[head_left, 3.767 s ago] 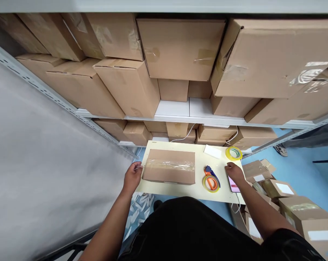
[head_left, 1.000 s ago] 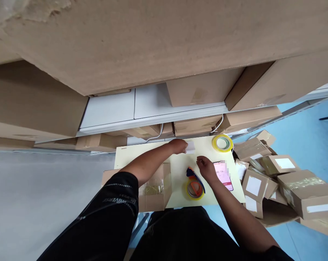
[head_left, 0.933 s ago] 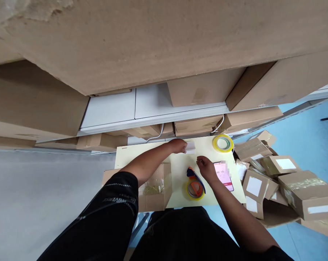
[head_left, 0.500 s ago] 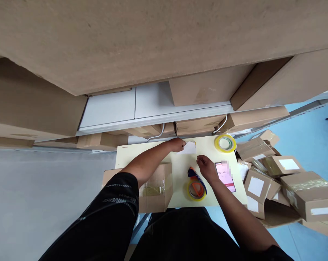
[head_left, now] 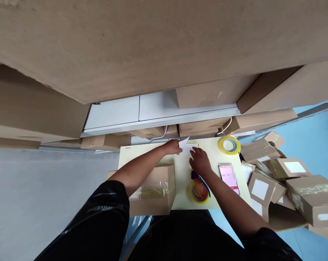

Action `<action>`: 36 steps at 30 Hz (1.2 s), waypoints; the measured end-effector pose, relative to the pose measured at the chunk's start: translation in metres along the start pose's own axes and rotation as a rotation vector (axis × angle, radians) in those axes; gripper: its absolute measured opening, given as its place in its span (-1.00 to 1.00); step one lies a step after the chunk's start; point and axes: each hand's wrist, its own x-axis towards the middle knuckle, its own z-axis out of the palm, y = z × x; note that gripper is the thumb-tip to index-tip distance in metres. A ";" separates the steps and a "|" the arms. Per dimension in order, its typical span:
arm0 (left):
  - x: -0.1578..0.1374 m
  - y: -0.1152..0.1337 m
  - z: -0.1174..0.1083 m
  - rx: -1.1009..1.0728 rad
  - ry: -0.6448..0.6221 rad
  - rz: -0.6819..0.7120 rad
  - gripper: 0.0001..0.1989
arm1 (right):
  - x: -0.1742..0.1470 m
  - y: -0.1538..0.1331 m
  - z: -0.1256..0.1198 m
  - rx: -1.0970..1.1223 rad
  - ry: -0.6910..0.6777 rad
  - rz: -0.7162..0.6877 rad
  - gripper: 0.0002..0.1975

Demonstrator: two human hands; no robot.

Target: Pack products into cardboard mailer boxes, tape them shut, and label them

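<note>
My left hand (head_left: 172, 146) pinches a small white paper sheet (head_left: 183, 143), whose corner is lifted at the far middle of the cream table (head_left: 142, 156). More white paper lies flat just right of it. My right hand (head_left: 200, 161) reaches over from the right, fingers apart and tips at the near edge of that flat paper. Below the right hand sits a tape dispenser (head_left: 200, 190) with orange and dark blue parts and a yellow-rimmed roll. A taped cardboard box (head_left: 155, 192) stands under my left forearm.
A yellow-rimmed tape roll (head_left: 229, 145) lies at the table's far right corner, with a phone (head_left: 229, 178) showing a timer nearer me. Several labelled cardboard boxes (head_left: 310, 195) are piled to the right. A shelf (head_left: 158, 119) with large boxes runs behind the table.
My right hand has moved up and left to the paper, its fingers spreading. My left hand has lifted the white sheet's corner. The view has shifted slightly.
</note>
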 end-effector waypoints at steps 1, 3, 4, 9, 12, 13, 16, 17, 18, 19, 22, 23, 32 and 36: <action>-0.003 -0.001 -0.002 -0.057 0.016 -0.041 -0.79 | 0.004 -0.001 0.002 -0.035 -0.031 -0.005 -0.61; -0.009 -0.005 -0.006 -0.138 0.053 -0.126 -0.83 | 0.009 -0.002 0.005 -0.094 -0.093 0.000 -0.62; -0.011 -0.008 -0.007 -0.172 0.068 -0.159 -0.83 | 0.010 -0.002 0.007 -0.120 -0.117 0.004 -0.62; -0.020 -0.025 -0.007 -0.374 0.081 -0.181 -0.75 | 0.023 -0.013 0.013 -0.185 -0.099 -0.048 -0.53; -0.028 -0.032 -0.005 -0.456 0.038 -0.186 -0.71 | 0.034 -0.023 0.019 -0.172 -0.105 -0.118 -0.41; -0.031 -0.033 -0.005 -0.471 0.017 -0.194 -0.68 | 0.036 -0.025 0.022 -0.178 -0.115 -0.126 -0.38; -0.039 -0.035 -0.007 -0.504 -0.014 -0.224 -0.62 | 0.038 -0.027 0.031 -0.226 -0.127 -0.131 -0.30; -0.040 -0.035 -0.008 -0.523 0.001 -0.238 -0.62 | 0.038 -0.026 0.033 -0.242 -0.126 -0.136 -0.29; -0.041 -0.035 -0.009 -0.542 0.034 -0.252 -0.63 | 0.036 -0.025 0.035 -0.255 -0.126 -0.143 -0.28; -0.042 -0.036 -0.011 -0.555 0.082 -0.266 -0.64 | 0.035 -0.025 0.036 -0.264 -0.126 -0.149 -0.27; -0.040 -0.040 -0.014 -0.525 0.236 -0.307 -0.70 | 0.034 -0.023 0.038 -0.269 -0.132 -0.140 -0.25; -0.038 -0.042 -0.015 -0.491 0.269 -0.316 -0.71 | 0.035 -0.023 0.038 -0.263 -0.138 -0.128 -0.24; -0.025 -0.062 -0.011 -0.229 0.146 -0.395 -0.78 | 0.042 -0.028 0.040 -0.263 -0.168 -0.055 -0.20; -0.027 -0.065 -0.012 -0.168 0.056 -0.453 -0.81 | 0.041 -0.028 0.043 -0.258 -0.158 -0.047 -0.20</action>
